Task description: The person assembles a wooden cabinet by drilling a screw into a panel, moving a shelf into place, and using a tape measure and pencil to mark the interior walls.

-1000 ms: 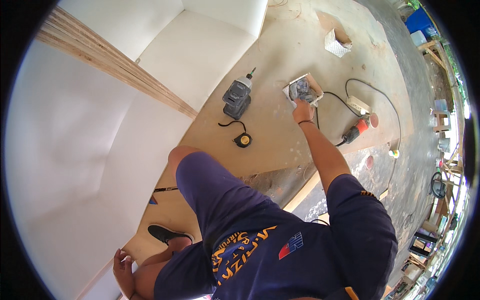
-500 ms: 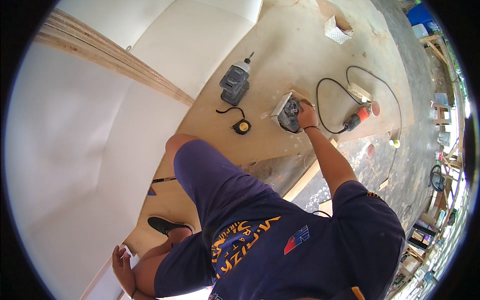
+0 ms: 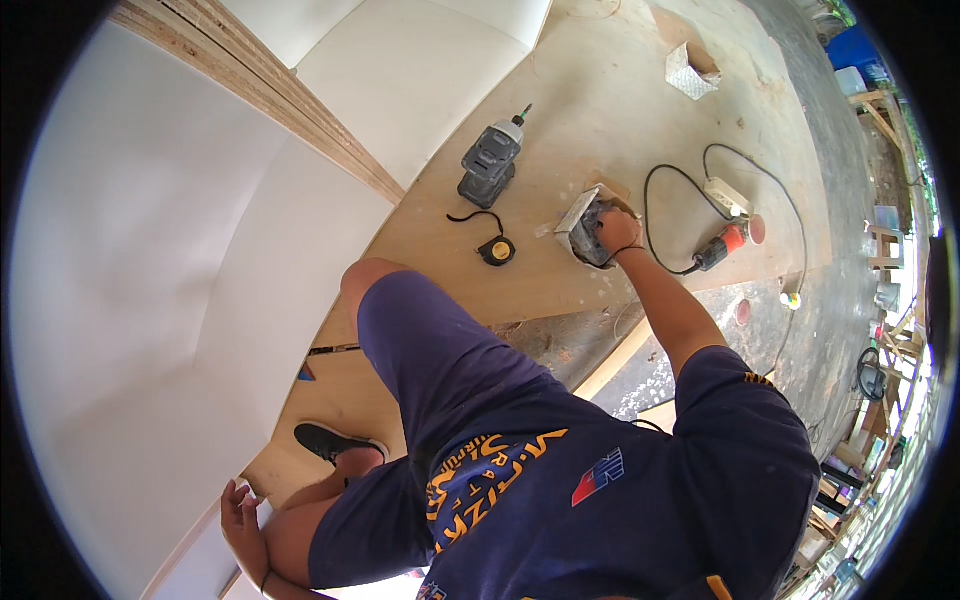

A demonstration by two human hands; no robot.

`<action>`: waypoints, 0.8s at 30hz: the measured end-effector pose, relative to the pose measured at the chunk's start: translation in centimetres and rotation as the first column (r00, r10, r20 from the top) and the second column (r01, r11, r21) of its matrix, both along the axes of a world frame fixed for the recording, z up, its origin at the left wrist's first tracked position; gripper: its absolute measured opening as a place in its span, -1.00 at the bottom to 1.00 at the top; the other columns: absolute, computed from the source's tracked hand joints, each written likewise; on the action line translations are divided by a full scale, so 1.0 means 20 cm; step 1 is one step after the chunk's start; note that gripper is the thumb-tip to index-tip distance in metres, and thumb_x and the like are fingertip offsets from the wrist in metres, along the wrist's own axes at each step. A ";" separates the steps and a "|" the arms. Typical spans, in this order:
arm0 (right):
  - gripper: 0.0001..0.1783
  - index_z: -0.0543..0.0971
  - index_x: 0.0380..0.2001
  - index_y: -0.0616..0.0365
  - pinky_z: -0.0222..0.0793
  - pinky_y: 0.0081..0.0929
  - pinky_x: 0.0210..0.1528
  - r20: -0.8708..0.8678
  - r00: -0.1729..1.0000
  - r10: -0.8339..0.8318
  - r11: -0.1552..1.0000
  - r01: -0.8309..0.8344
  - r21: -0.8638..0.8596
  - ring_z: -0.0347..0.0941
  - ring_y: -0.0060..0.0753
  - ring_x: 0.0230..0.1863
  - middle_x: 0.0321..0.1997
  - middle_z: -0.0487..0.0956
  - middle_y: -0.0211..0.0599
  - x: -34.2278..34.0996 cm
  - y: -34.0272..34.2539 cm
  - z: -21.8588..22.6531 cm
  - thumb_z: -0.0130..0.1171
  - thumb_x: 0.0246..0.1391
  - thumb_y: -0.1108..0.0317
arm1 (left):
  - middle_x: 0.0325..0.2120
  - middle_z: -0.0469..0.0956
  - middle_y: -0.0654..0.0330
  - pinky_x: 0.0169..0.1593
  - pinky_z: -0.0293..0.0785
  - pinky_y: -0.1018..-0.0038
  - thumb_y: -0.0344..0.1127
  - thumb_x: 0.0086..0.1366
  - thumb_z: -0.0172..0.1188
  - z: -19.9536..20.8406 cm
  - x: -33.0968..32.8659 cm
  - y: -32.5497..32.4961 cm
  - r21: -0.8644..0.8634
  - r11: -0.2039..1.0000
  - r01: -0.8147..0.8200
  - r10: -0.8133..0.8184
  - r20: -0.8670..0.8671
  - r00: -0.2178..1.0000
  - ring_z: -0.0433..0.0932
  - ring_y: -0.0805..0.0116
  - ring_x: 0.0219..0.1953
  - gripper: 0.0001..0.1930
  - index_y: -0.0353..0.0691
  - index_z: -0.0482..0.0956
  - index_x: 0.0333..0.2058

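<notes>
My right hand (image 3: 618,230) reaches into a small open white cardboard box (image 3: 577,222) filled with dark grey pieces that look wrapped in clear plastic. Its fingers are closed among them, their tips hidden, and what they grip is too small to name. At the lower left, beside my bent leg, my left hand (image 3: 241,518) has its fingers curled around a small white object (image 3: 246,491). To the left of the box a grey and black cordless drill (image 3: 490,160) with a bit fitted lies on the board. A black and yellow tape measure (image 3: 497,251) with a black strap is nearer me.
A red and black corded power tool (image 3: 720,247) lies right of the box, near a white power strip (image 3: 727,195). Farther off sits another open white box (image 3: 692,72). White panels (image 3: 150,250) and a stack of wooden boards (image 3: 265,90) rise along the left.
My right hand has moved from the box's right edge deeper in among the grey pieces. The whole view has shifted slightly. My left hand keeps nearly the same place.
</notes>
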State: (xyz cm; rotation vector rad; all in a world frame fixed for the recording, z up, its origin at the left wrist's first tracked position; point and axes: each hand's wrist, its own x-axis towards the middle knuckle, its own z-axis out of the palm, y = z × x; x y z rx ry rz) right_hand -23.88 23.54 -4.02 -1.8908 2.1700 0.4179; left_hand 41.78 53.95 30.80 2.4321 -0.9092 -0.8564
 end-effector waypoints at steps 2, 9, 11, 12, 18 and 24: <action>-0.76 0.67 -0.25 -0.05 0.48 -0.10 -0.03 0.022 1.000 -0.004 1.000 0.005 -0.029 0.54 -0.06 -0.07 -0.11 0.58 -0.17 0.01 0.00 0.01 0.20 -0.04 0.23 | -0.08 0.51 0.06 0.06 0.44 0.42 -0.31 0.36 0.11 -0.01 0.01 0.02 -0.026 1.000 -0.015 0.015 -0.005 1.000 0.50 0.35 -0.12 -0.55 -0.32 0.37 0.18; -0.81 0.69 -0.33 -0.02 0.46 -0.13 -0.01 0.075 0.997 -0.026 0.999 0.028 -0.025 0.53 -0.02 -0.07 -0.12 0.57 -0.12 -0.02 -0.01 -0.04 0.22 -0.07 0.27 | -0.07 0.51 0.05 0.05 0.44 0.43 -0.31 0.36 0.11 0.00 -0.01 0.00 -0.026 1.000 -0.014 0.015 0.002 1.000 0.51 0.37 -0.14 -0.54 -0.32 0.36 0.19; -0.80 0.68 -0.32 0.01 0.46 -0.15 -0.04 0.205 0.979 -0.003 0.996 0.021 -0.087 0.54 -0.03 -0.09 -0.14 0.56 -0.08 -0.09 0.01 -0.08 0.24 -0.08 0.28 | -0.07 0.51 0.05 0.03 0.43 0.44 -0.29 0.35 0.13 0.01 -0.02 -0.01 -0.012 1.000 -0.006 0.006 -0.001 1.000 0.50 0.37 -0.14 -0.53 -0.32 0.36 0.19; -0.79 0.68 -0.32 0.03 0.46 -0.16 -0.05 0.268 0.963 0.012 0.993 0.021 -0.119 0.54 -0.04 -0.10 -0.15 0.56 -0.06 -0.12 0.01 -0.09 0.25 -0.09 0.28 | -0.07 0.51 0.05 0.02 0.43 0.45 -0.29 0.35 0.13 0.01 -0.03 -0.02 -0.005 1.000 -0.002 0.002 -0.003 1.000 0.50 0.37 -0.15 -0.52 -0.33 0.36 0.19; -0.83 0.63 -0.33 0.16 0.47 -0.39 -0.23 0.666 0.731 -0.145 0.947 0.297 -0.119 0.55 -0.36 -0.31 -0.36 0.57 -0.31 -0.29 0.04 -0.09 0.26 0.01 0.32 | -0.08 0.51 0.02 0.08 0.38 0.41 -0.18 0.37 0.12 0.01 -0.03 -0.06 0.022 0.998 0.058 -0.059 0.030 0.998 0.49 0.30 -0.07 -0.46 -0.34 0.30 0.22; -0.85 0.55 -0.21 0.05 0.44 -0.46 -0.31 0.829 0.011 -0.559 0.687 0.566 0.456 0.53 -0.50 -0.33 -0.35 0.56 -0.50 -0.27 0.03 0.03 0.18 0.15 0.34 | -0.01 0.49 -0.03 0.12 0.37 0.38 -0.22 0.36 0.12 0.03 -0.09 -0.11 -0.019 0.997 0.069 -0.069 0.003 0.998 0.48 0.26 0.00 -0.47 -0.32 0.29 0.23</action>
